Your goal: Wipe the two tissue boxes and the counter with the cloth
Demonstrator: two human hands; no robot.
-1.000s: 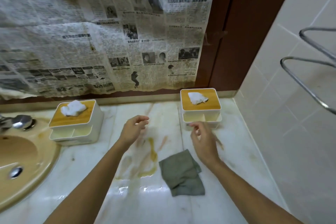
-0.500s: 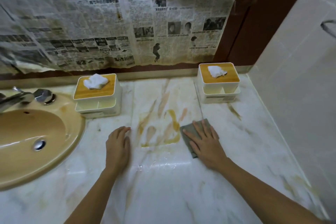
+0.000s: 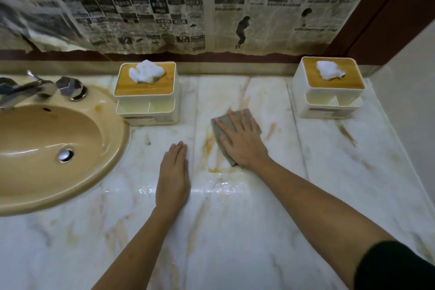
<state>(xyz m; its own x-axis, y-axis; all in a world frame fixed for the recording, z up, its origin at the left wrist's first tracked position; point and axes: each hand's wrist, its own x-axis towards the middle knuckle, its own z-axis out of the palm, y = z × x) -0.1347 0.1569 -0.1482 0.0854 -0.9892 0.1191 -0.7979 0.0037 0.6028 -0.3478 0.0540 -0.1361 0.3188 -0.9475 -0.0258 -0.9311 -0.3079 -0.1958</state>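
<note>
Pressing the cloth (image 3: 217, 130) flat on the stained tabletop (image 3: 235, 231) between the left box (image 3: 147, 110) and right box (image 3: 327, 106), the right hand (image 3: 244, 146) has its grip wide, and the left hand (image 3: 174, 176) lies flat nearby.

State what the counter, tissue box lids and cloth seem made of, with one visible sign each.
Counter: probably polished marble or imitation; white, veined, reflecting light.
Tissue box lids: likely wood or bamboo; matte tan, faint grain.
Cloth: soft grey-green fabric; matte, limp.
</note>
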